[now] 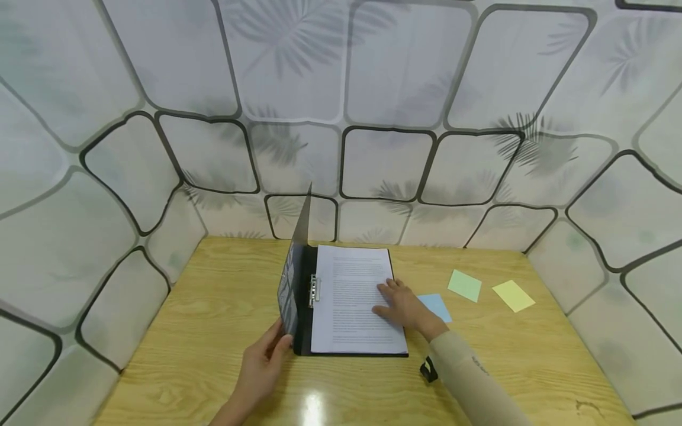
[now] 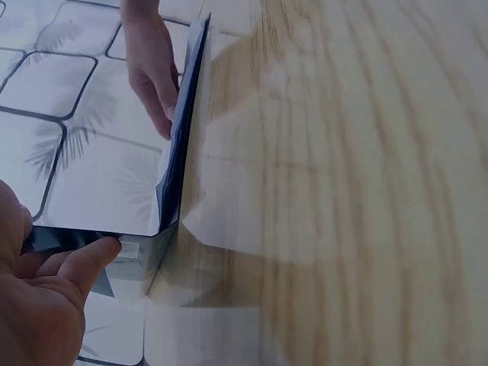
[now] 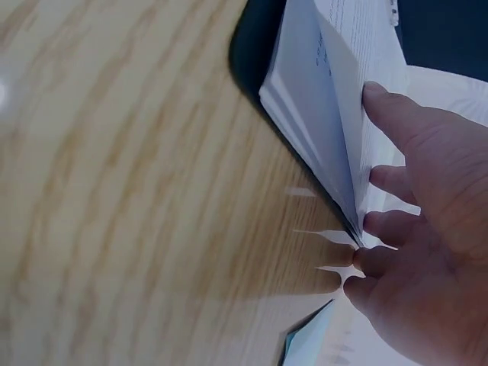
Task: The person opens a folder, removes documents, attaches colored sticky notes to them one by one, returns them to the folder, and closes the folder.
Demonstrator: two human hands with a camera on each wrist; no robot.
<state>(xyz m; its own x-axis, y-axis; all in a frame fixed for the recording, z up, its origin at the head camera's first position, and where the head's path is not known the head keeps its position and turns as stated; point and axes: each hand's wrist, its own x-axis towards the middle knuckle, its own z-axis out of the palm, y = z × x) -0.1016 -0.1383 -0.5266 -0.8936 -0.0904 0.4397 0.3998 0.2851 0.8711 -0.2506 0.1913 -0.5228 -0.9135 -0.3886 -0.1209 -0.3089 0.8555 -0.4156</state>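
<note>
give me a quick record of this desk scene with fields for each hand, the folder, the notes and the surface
left hand: holds the folder cover upright
right hand: rests flat on the printed pages
folder: black, open, metal clip at the spine
sticky notes: blue, green, yellow, right of the folder
surface: wooden table

1. The place looks like a small desk booth for paperwork, office-like rather than a home room.
2. A pale wooden table with glossy varnish [image 1: 213, 307] fills the floor of it.
3. White screens printed with grey leaves and dark rounded frames [image 1: 383, 89] close it in on three sides.
4. An open black clip folder of printed sheets [image 1: 351, 302] and pastel sticky notes [image 1: 465, 285] lie there.
</note>
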